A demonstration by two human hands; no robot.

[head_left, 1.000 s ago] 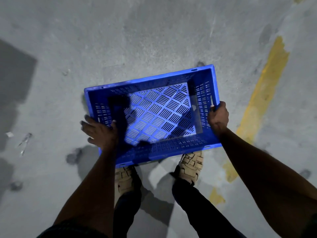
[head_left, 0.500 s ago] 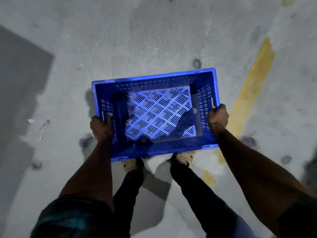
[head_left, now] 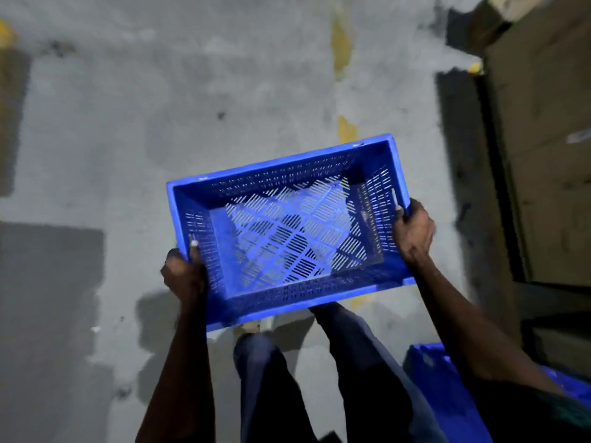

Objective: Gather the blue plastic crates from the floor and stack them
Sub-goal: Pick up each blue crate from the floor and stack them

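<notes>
The left hand [head_left: 184,274] grips one short end of the blue crate [head_left: 287,231]; the right hand [head_left: 414,230] grips the opposite end. The crate hangs between them above the floor [head_left: 160,123]; another blue crate [head_left: 441,378] sits below the right forearm.

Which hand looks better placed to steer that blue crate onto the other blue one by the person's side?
Probably the right hand. It grips the blue crate at the short wall nearest the second blue crate, low on the person's right. The left hand holds the far wall, so it likely just follows.

You have one head-worn view, looking steeply down past your arms at the floor [head_left: 160,139], close in.
</notes>
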